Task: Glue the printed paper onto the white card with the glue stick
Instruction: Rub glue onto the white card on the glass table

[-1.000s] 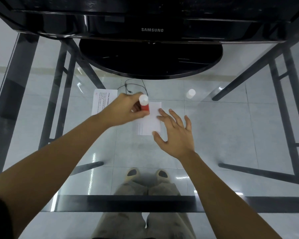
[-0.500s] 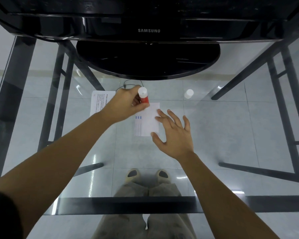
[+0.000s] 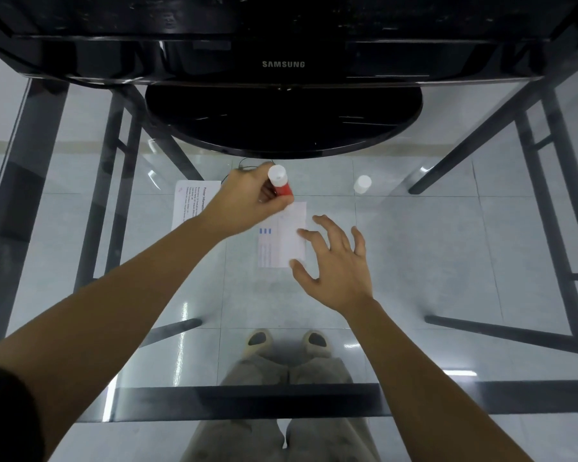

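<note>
My left hand [image 3: 247,201] grips a red glue stick [image 3: 281,186] with a white end, tilted, its lower end at the top left corner of a white card [image 3: 286,238] lying on the glass table. The card shows faint lines and small blue marks on its left half. My right hand [image 3: 334,261] rests with spread fingers on the card's right edge, index and thumb tips touching it. A printed paper [image 3: 189,203] lies flat to the left of the card, partly hidden by my left wrist.
A small white cap [image 3: 362,184] stands on the glass to the right of the card. A black Samsung monitor [image 3: 282,65] and its round base [image 3: 282,121] fill the back of the table. Black table legs, tiled floor and my feet show through the glass [image 3: 431,245].
My left hand has shifted the glue stick slightly up and left toward the card's top corner, uncovering more of the card's left half. My right hand stays on the card's right edge.
</note>
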Tool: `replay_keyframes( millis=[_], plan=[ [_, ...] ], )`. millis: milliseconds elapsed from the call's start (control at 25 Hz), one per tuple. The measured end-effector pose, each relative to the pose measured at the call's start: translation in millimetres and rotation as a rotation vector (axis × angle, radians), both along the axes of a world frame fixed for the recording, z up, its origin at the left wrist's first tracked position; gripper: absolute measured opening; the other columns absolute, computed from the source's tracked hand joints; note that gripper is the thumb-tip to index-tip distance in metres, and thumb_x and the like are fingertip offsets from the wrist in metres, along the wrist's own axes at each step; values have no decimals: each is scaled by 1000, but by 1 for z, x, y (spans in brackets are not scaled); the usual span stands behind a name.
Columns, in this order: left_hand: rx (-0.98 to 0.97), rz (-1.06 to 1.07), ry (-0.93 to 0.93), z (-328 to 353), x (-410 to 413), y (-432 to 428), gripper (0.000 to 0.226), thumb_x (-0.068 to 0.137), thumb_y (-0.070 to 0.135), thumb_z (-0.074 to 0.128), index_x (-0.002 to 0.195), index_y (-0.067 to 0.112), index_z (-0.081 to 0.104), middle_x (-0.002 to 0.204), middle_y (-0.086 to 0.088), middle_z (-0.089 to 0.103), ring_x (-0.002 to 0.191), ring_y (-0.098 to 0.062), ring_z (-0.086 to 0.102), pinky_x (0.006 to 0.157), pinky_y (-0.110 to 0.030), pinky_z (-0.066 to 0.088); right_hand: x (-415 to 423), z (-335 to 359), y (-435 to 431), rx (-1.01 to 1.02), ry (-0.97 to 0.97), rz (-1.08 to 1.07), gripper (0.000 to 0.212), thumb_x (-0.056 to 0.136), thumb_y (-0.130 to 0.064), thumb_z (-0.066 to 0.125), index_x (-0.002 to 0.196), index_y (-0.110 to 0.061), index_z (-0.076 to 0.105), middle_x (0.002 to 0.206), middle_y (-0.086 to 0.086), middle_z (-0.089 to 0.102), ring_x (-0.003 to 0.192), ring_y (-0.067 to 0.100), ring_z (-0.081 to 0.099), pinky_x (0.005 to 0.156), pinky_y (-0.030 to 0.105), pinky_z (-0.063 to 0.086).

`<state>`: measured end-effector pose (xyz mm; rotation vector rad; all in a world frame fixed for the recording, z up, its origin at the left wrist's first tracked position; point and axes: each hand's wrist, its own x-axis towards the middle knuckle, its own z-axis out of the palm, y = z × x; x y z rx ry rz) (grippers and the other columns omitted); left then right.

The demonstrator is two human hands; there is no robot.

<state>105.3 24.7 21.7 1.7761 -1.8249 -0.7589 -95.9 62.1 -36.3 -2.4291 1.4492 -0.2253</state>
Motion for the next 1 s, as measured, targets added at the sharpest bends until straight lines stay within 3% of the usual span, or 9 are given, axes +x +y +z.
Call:
replay_keyframes(
  millis=[120, 240, 440, 600, 760, 880, 1000],
  plan=[
    [22, -124, -21, -4, -9, 9, 30, 79, 32, 70, 98, 14, 57, 87, 0, 70, 76, -12, 66, 70, -15, 50, 1, 1, 0, 7, 8, -2, 54, 82, -61, 41, 127, -30, 46, 143, 2, 40, 133, 21, 35, 112, 51, 10],
    [17, 14, -41, -2, -6, -1, 31, 80, 34, 68, 100, 15, 55, 91, -3, 70, 79, -15, 64, 73, -25, 53, 0, 2, -1, 11, -1, -4, 54, 82, -59, 43, 126, -28, 47, 140, 4, 43, 132, 22, 37, 111, 52, 12],
    [37, -93, -25, -2, -15, -1, 29, 79, 34, 69, 97, 16, 57, 86, 2, 69, 72, -9, 62, 61, -4, 43, 1, 2, 0, 16, 5, 5, 54, 82, -60, 41, 127, -29, 46, 141, 3, 42, 133, 21, 35, 112, 53, 11],
    [3, -2, -53, 1, -15, -7, 32, 81, 32, 68, 101, 12, 55, 89, 0, 66, 72, -9, 57, 60, -9, 40, 1, 3, 0, 27, -11, 0, 55, 82, -60, 41, 127, -29, 46, 141, 4, 43, 133, 22, 35, 112, 52, 9],
    [34, -144, -67, 2, -20, -6, 29, 80, 31, 68, 98, 12, 56, 87, -4, 71, 73, -12, 64, 71, -19, 50, 1, 2, 0, 15, -4, 0, 53, 82, -60, 41, 126, -29, 47, 139, 4, 44, 133, 21, 36, 111, 53, 12],
    [-3, 3, -62, 4, -18, -12, 29, 81, 30, 67, 100, 11, 55, 88, -4, 69, 74, -13, 60, 65, -13, 43, 0, 2, 0, 22, -5, -2, 54, 83, -59, 42, 126, -28, 46, 140, 4, 43, 133, 21, 35, 111, 52, 11],
    [-32, 153, 17, 9, -11, -9, 30, 79, 33, 68, 101, 16, 57, 85, 4, 67, 75, -6, 61, 69, -17, 47, 0, 3, 0, 30, -12, 21, 52, 85, -58, 39, 128, -28, 44, 147, -1, 36, 138, 18, 28, 112, 52, 9]
  ],
)
